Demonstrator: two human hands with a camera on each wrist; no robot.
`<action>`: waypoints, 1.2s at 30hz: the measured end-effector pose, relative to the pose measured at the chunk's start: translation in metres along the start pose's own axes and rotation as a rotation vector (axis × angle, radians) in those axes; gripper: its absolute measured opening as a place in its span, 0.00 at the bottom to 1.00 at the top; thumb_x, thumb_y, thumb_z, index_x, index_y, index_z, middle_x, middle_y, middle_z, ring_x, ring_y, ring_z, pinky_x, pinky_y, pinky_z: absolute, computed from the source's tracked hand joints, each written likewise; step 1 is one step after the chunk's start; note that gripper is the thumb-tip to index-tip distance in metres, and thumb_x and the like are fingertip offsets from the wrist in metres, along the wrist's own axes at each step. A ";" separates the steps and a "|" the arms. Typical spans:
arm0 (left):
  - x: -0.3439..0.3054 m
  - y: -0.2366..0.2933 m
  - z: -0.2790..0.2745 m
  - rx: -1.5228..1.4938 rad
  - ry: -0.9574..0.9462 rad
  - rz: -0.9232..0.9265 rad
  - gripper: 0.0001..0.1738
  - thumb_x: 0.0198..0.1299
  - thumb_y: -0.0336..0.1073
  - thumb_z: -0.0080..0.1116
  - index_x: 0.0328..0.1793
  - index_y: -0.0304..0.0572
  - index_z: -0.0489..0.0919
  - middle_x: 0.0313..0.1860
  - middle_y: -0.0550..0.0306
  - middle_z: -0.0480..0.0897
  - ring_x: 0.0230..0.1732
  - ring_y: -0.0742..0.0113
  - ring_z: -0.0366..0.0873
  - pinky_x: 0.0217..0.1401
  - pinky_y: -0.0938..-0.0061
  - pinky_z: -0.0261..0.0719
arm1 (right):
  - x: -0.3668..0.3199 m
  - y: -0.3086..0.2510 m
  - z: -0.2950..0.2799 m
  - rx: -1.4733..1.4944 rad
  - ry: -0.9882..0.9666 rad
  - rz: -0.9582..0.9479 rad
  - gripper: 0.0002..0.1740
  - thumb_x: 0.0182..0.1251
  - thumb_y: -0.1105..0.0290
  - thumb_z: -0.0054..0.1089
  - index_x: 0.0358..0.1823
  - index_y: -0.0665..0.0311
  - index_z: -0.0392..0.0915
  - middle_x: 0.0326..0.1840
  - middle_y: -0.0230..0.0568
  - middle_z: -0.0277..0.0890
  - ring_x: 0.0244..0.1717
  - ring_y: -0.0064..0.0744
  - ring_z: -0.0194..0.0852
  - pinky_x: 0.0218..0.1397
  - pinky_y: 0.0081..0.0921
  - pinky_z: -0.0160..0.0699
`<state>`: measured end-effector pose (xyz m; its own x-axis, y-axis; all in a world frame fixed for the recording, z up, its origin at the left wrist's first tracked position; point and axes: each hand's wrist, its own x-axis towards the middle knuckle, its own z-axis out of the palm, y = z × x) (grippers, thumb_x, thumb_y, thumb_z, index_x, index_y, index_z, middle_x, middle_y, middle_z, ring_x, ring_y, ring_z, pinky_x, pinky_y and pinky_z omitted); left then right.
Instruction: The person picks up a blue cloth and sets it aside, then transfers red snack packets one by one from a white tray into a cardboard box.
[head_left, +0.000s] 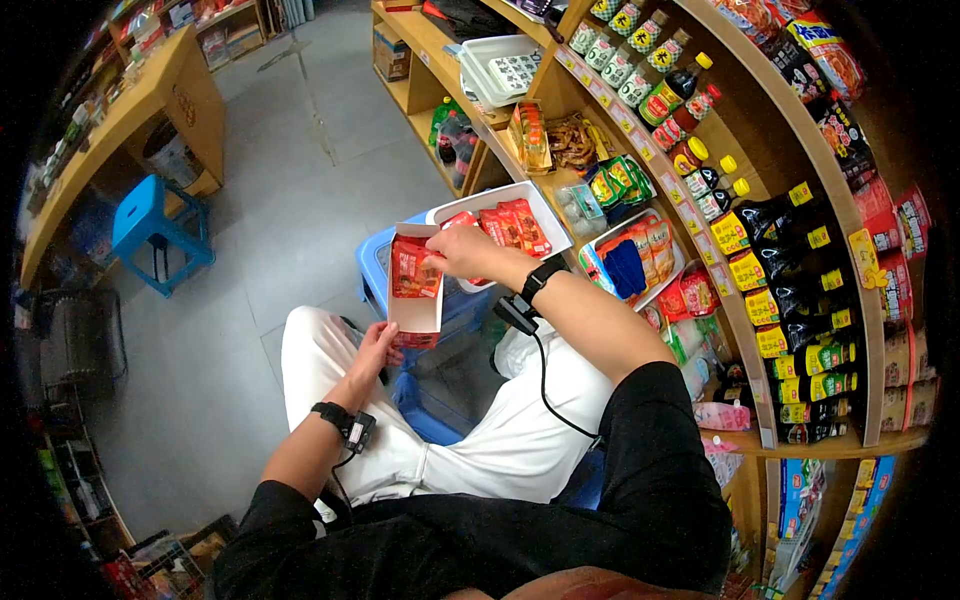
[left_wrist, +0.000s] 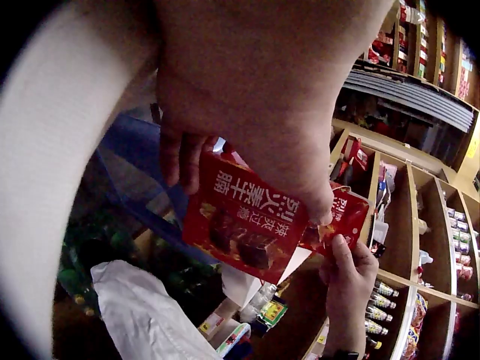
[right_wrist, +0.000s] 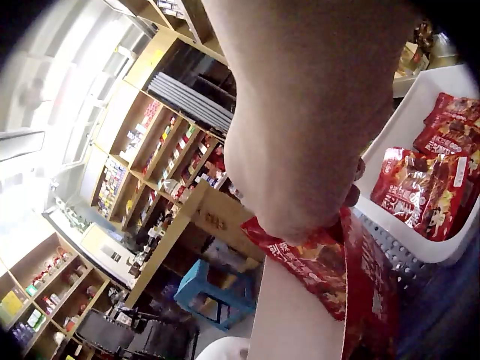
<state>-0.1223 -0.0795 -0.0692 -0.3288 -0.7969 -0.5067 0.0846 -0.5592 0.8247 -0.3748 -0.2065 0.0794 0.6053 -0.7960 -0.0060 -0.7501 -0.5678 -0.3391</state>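
A small cardboard box point(head_left: 418, 316), white inside with red printed sides, is tilted over the blue stool. My left hand point(head_left: 376, 350) grips it at its near end; the left wrist view shows the box's red printed face point(left_wrist: 247, 217) under that hand. Red snack packets point(head_left: 412, 275) lie in the far half of the box. There my right hand point(head_left: 468, 252) pinches a red packet point(right_wrist: 307, 262), its fingertips partly hidden. Beyond the right hand, a white plastic tray point(head_left: 556, 228) holds several similar red packets point(head_left: 518, 224).
The blue stool point(head_left: 376, 262) stands between the knees, under box and tray. Shelves with sauce bottles point(head_left: 668, 96) rise close on the right, with a basket of packets point(head_left: 655, 250) low beside the right arm. Another blue stool point(head_left: 150, 225) stands near a wooden counter point(head_left: 190, 100).
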 end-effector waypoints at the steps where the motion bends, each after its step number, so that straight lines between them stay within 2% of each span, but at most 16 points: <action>1: 0.000 0.000 0.000 0.002 -0.003 0.003 0.40 0.67 0.63 0.54 0.70 0.36 0.64 0.48 0.50 0.80 0.33 0.67 0.79 0.37 0.72 0.82 | 0.000 -0.001 0.000 0.000 -0.001 0.000 0.16 0.62 0.57 0.62 0.29 0.64 0.81 0.31 0.52 0.82 0.39 0.55 0.82 0.45 0.50 0.79; 6: -0.003 0.002 0.002 -0.001 -0.003 0.006 0.41 0.66 0.64 0.55 0.69 0.37 0.64 0.48 0.50 0.80 0.33 0.67 0.79 0.37 0.72 0.82 | 0.003 0.004 0.004 0.000 0.095 -0.001 0.16 0.61 0.57 0.63 0.29 0.65 0.82 0.30 0.51 0.82 0.36 0.55 0.82 0.43 0.50 0.80; 12: -0.006 0.006 0.004 0.001 -0.007 0.001 0.40 0.67 0.64 0.54 0.69 0.37 0.64 0.49 0.51 0.79 0.33 0.68 0.78 0.37 0.72 0.80 | 0.002 0.002 0.006 -0.084 0.090 0.046 0.14 0.56 0.59 0.66 0.27 0.64 0.82 0.28 0.52 0.82 0.35 0.55 0.83 0.42 0.49 0.81; 19: -0.006 0.004 0.003 0.001 -0.009 -0.008 0.40 0.67 0.63 0.54 0.70 0.37 0.63 0.49 0.52 0.79 0.34 0.68 0.78 0.38 0.72 0.80 | 0.000 0.001 0.009 -0.108 0.121 0.035 0.13 0.55 0.60 0.67 0.25 0.63 0.81 0.26 0.50 0.80 0.34 0.52 0.82 0.39 0.47 0.80; 22: -0.006 0.005 0.003 0.001 -0.013 -0.006 0.40 0.68 0.63 0.54 0.71 0.37 0.63 0.49 0.52 0.79 0.34 0.68 0.78 0.38 0.72 0.80 | 0.000 0.000 0.007 -0.105 0.099 0.049 0.12 0.56 0.60 0.66 0.30 0.63 0.83 0.29 0.52 0.82 0.35 0.54 0.83 0.42 0.49 0.82; 28: -0.010 0.008 0.005 0.018 -0.005 -0.001 0.40 0.68 0.63 0.53 0.71 0.36 0.63 0.48 0.52 0.79 0.34 0.68 0.78 0.38 0.72 0.80 | 0.001 0.000 0.006 -0.163 0.145 0.159 0.17 0.56 0.54 0.67 0.31 0.62 0.84 0.28 0.49 0.83 0.35 0.52 0.84 0.40 0.46 0.82; 30: -0.009 0.007 0.005 0.019 -0.007 0.000 0.40 0.68 0.63 0.53 0.71 0.36 0.63 0.48 0.52 0.79 0.34 0.68 0.78 0.38 0.72 0.80 | 0.000 0.001 0.006 -0.098 0.106 0.200 0.20 0.55 0.50 0.67 0.31 0.61 0.85 0.28 0.48 0.83 0.33 0.51 0.84 0.40 0.45 0.83; 34: -0.012 0.010 0.007 0.007 -0.002 0.008 0.40 0.68 0.63 0.53 0.70 0.37 0.64 0.47 0.53 0.79 0.35 0.68 0.78 0.39 0.72 0.80 | 0.000 0.004 -0.003 0.042 0.093 0.178 0.22 0.56 0.47 0.67 0.29 0.61 0.85 0.27 0.48 0.83 0.32 0.51 0.83 0.39 0.44 0.82; 36: -0.013 0.012 0.007 0.001 0.012 0.012 0.39 0.68 0.62 0.53 0.70 0.37 0.65 0.46 0.54 0.79 0.35 0.68 0.78 0.39 0.72 0.80 | -0.002 0.006 -0.009 0.093 0.155 0.151 0.24 0.56 0.45 0.65 0.27 0.62 0.84 0.26 0.49 0.82 0.32 0.52 0.82 0.38 0.44 0.81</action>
<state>-0.1236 -0.0744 -0.0514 -0.3168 -0.8065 -0.4993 0.0878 -0.5490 0.8312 -0.3827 -0.2101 0.0859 0.4346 -0.8972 0.0786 -0.7969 -0.4237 -0.4307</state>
